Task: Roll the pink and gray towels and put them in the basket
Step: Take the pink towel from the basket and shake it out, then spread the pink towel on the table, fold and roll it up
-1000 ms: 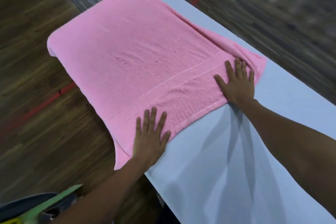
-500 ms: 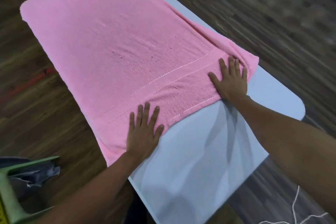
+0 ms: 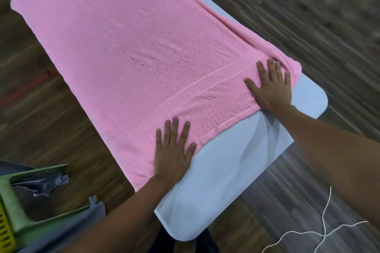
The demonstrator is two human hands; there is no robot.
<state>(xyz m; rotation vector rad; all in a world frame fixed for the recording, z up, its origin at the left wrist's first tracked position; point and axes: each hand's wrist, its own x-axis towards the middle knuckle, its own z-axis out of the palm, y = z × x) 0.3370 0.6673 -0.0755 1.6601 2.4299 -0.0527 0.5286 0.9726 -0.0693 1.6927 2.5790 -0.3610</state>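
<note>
Basket [image 3: 30, 174] and gray towel [image 3: 47, 183] sit low left, the pink towel [image 3: 123, 47] lies flat along the tabletop [image 3: 226, 181], long axis running straight away from the hands, with left hand [image 3: 173, 154] and right hand [image 3: 271, 86] both spread flat on its near short edge, equally placed for rolling it forward

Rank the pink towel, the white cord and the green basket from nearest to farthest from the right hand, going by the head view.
1. The pink towel, flat under the right hand on the table.
2. The white cord, on the floor at lower right.
3. The green basket, at lower left, beyond the table.
</note>
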